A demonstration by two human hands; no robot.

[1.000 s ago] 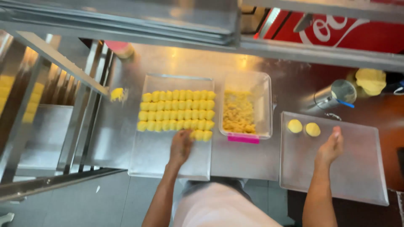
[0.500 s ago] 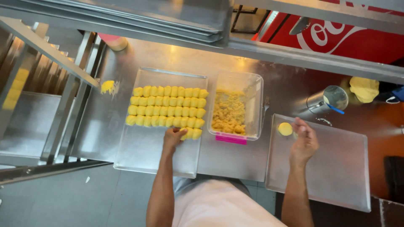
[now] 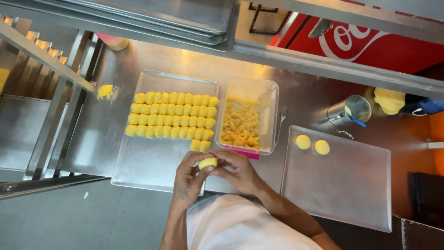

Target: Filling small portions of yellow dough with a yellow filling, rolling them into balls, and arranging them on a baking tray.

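Observation:
Both my hands meet just below the trays, near my body. My left hand [image 3: 189,175] and my right hand [image 3: 238,170] pinch one yellow dough ball [image 3: 207,162] between their fingertips. Right above them lies a metal tray [image 3: 152,162] with several rows of shaped yellow dough pieces [image 3: 172,121]. Beside it stands a clear plastic tub [image 3: 270,99] holding crumbly yellow filling [image 3: 240,122]. To the right lies a second metal tray [image 3: 351,185] with two round dough balls [image 3: 312,144] near its far left corner.
A fork [image 3: 280,121] lies between the tub and the right tray. A metal cup [image 3: 350,110] with a blue-handled tool stands behind that tray, next to a lump of yellow dough [image 3: 389,100]. A steel shelf [image 3: 323,65] overhangs the counter; a rack [image 3: 51,102] stands at left.
My right hand left the right tray and came over to meet my left hand. Both hands now hold a dough ball together below the left tray.

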